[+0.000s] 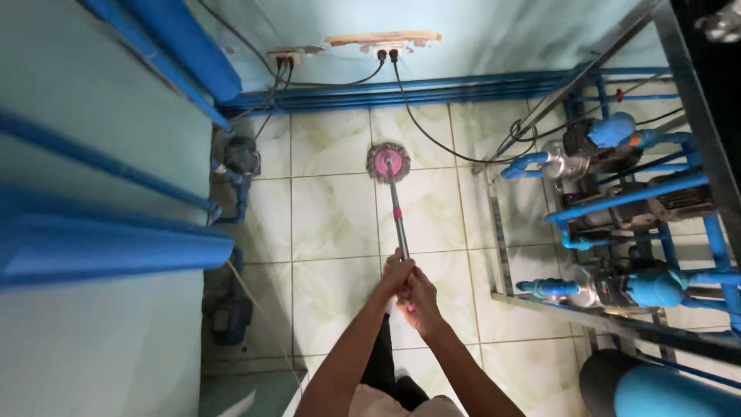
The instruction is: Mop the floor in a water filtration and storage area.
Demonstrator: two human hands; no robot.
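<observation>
Mop (388, 163) flat on the tiled floor (332, 216), both hands clamped on the handle — snag risks close by.

I've got the left hand (395, 274) and right hand (417, 297) stacked on the near end of the mop pole (399, 220), both fully wrapped, no slack in either grip. Mop head sits near the back wall, just short of the blue pipes (432, 83) along the skirting. Black cable (421, 127) drops from the wall socket (386, 52) and trails over the tiles just right of the head: a push forward or right could catch it and pull the plug, I reckon. Wet head near the sockets is a worry too. Pump rack (617, 193) on the right and the small pump (241, 158) left leave a narrow lane; a wide swing would knock fittings.
</observation>
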